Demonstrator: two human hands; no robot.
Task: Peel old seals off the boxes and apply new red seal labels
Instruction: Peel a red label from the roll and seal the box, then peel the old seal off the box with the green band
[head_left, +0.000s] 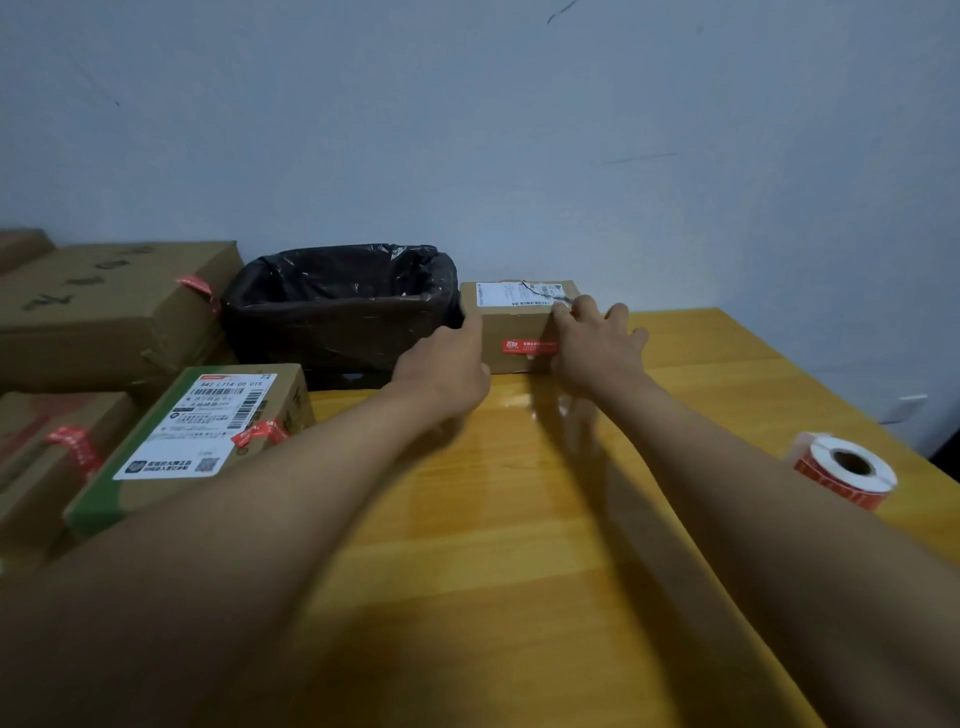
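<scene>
Small cardboard box (519, 332) sits at the far edge of the table (519, 519), against the wall, with both hands reaching to it. Right fingers (576, 309) are spread and lie over the box's top right edge, by a torn white shipping label (519, 293); the right hand (597, 348) covers the box's right end. Left hand (447, 364) is at the box's left end, its fingers loosely curled; whether they touch the cardboard cannot be told. Between the hands, a red seal (527, 346) is stuck on the box's near face. Just left of the box stands a bin lined with a black bag (337, 306). At the table's left edge lie more boxes (197, 431) bearing red seals. Near the right edge rests a roll of red labels (844, 470)
</scene>
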